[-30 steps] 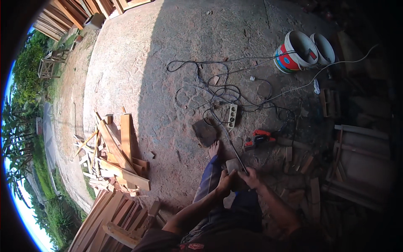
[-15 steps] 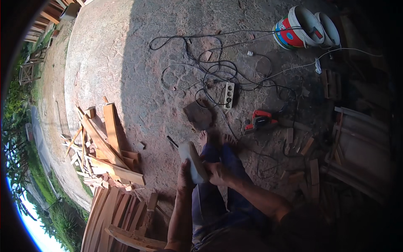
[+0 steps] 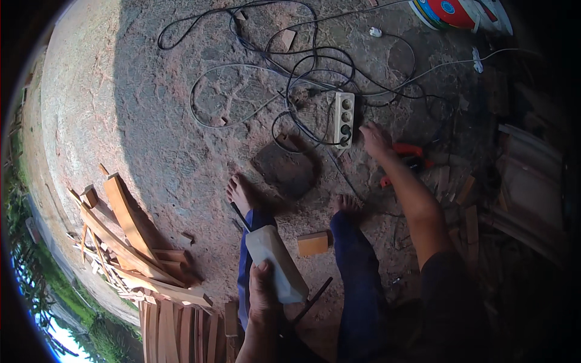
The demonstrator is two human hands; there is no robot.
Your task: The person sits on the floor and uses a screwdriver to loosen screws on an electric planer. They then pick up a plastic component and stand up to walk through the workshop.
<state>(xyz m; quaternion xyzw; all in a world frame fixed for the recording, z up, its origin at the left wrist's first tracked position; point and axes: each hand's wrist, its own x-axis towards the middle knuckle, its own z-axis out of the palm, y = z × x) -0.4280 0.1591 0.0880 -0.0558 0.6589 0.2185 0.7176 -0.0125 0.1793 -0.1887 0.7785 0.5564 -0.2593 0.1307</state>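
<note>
My left hand [image 3: 262,287] is closed around a pale, whitish block-shaped piece [image 3: 275,260] with a smooth surface, held tilted over my left leg. A thin black rod [image 3: 239,216] shows beyond its far end; whether they are joined I cannot tell. My right arm stretches forward, and the right hand [image 3: 376,139] is just right of a white power strip [image 3: 345,112], fingers loosely bent toward it, with nothing visible in them. A dark plug [image 3: 345,130] sits in the strip. Close by my right forearm lies a red and black power tool [image 3: 411,157], partly hidden.
A small wooden block [image 3: 313,244] lies between my legs. Ahead are a dark flat slab [image 3: 285,168] and looped black cables [image 3: 302,75]. Wood offcuts [image 3: 130,227] are heaped at the left, with stacked boards [image 3: 175,333] nearer. A red and white bucket [image 3: 454,13] stands far right.
My right hand has left the pale piece and reached forward to the power strip. The left hand keeps the piece. My feet are farther apart, a wooden block now shows between them, and the view has shifted.
</note>
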